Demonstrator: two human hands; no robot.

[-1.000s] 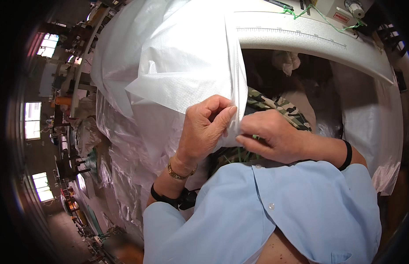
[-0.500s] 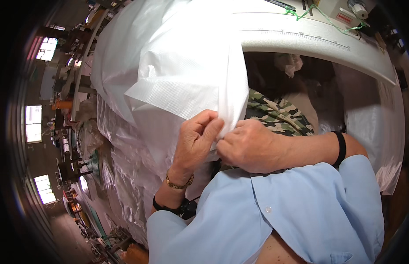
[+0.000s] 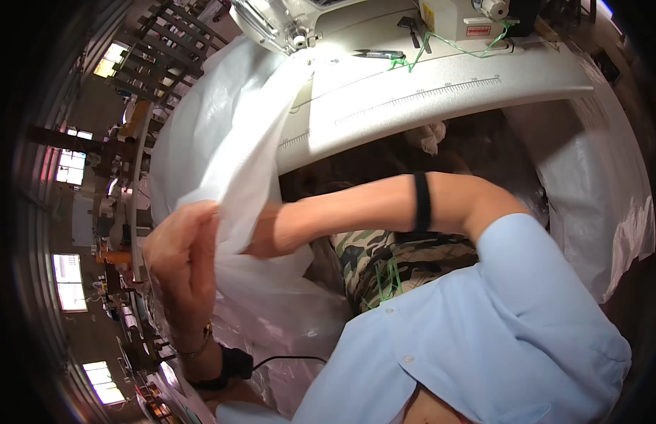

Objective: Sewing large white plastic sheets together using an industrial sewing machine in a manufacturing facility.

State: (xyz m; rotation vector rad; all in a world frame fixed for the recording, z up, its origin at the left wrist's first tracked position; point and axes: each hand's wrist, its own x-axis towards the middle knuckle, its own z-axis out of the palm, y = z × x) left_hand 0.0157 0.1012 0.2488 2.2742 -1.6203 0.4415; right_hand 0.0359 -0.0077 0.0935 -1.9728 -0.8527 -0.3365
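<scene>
A white woven plastic sheet (image 3: 232, 152) stretches in a narrow strip from beneath the sewing machine's needle area down to my hands. My left hand (image 3: 183, 261), smeared by motion, is closed at the sheet's near left edge, with the thumb and fingers pressed together on it. My right hand (image 3: 268, 230) reaches across to the left and goes behind the sheet, which hides its fingers. At the top, the sewing machine head (image 3: 292, 32) stands lit over the white machine bed (image 3: 384, 95), which bears a ruler scale.
Thread snips (image 3: 381, 54) lie on the bed beside a tangled green thread (image 3: 441, 42). More translucent plastic (image 3: 589, 191) hangs at the right. Camouflage cloth (image 3: 374, 261) covers my lap, with green thread ends on it. A black cable (image 3: 289, 358) runs from my left wrist.
Both hands have moved left, pulling the sheet's folded edge along. The view has shifted, so the machine head now shows. The right hand's fingers have gone behind the sheet.
</scene>
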